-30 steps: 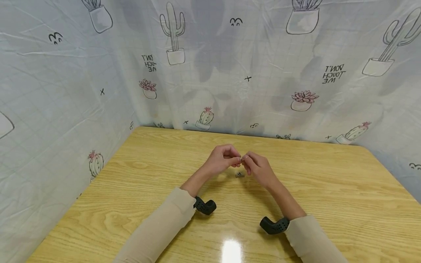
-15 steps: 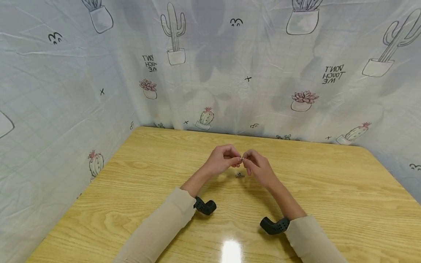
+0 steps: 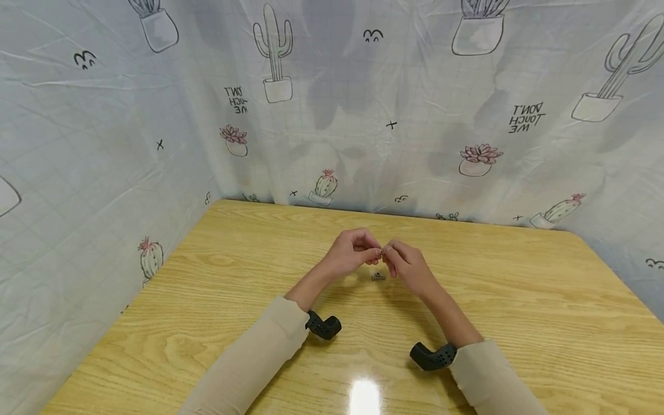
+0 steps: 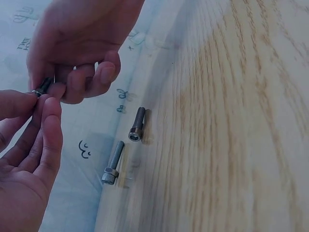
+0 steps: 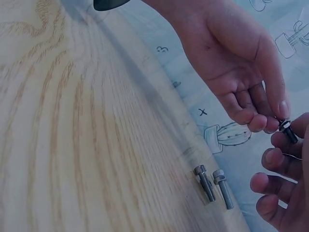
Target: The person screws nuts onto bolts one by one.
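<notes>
My left hand (image 3: 349, 253) pinches a small dark bolt (image 5: 290, 136) at the end that carries a shiny ring, perhaps a nut. My right hand (image 3: 410, 268) meets it from the other side, thumb and finger pinching near the threaded end. Both hands are held just above the table, fingertips almost together; the fingers partly hide the bolt. Under them, two socket-head bolts lie side by side on the wood: a darker bolt (image 4: 137, 124) and a lighter grey bolt (image 4: 113, 163) with a nut close to its head.
The light wooden table (image 3: 519, 288) reaches to a fabric backdrop (image 3: 353, 104) printed with cacti, behind and at the sides. A black curved wrist mount sits on the left wrist (image 3: 324, 327) and another black mount (image 3: 433, 356) on the right.
My right fingers spread slightly at the bolt half a second ago and are now drawn in again. The left hand stays in place, and the bolts on the table have not moved.
</notes>
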Demonstrator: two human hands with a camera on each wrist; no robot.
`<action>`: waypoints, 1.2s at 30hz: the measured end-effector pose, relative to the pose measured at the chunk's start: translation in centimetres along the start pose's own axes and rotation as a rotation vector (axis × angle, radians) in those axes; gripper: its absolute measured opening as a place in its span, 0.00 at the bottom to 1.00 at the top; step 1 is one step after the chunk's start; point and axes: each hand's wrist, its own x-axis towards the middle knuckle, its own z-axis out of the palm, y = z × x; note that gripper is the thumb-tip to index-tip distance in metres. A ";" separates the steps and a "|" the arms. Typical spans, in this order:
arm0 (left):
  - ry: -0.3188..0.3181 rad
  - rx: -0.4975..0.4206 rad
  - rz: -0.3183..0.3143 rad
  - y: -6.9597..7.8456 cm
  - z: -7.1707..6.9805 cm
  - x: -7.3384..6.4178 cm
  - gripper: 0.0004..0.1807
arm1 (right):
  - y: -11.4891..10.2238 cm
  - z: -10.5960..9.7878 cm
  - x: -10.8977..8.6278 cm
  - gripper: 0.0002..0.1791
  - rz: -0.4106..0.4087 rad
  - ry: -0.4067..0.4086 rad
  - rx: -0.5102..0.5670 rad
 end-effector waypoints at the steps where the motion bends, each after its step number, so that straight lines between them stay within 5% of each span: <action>1: 0.000 0.003 0.003 0.0 0.0 0.0 0.02 | -0.1 0.0 0.0 0.13 0.003 0.001 0.003; 25: -0.009 0.032 0.022 0.2 0.0 0.0 0.03 | -0.2 -0.2 0.1 0.11 -0.005 -0.021 0.002; 36: -0.013 0.031 0.011 0.3 0.0 0.1 0.03 | 3.1 0.0 1.1 0.14 -0.004 -0.011 0.014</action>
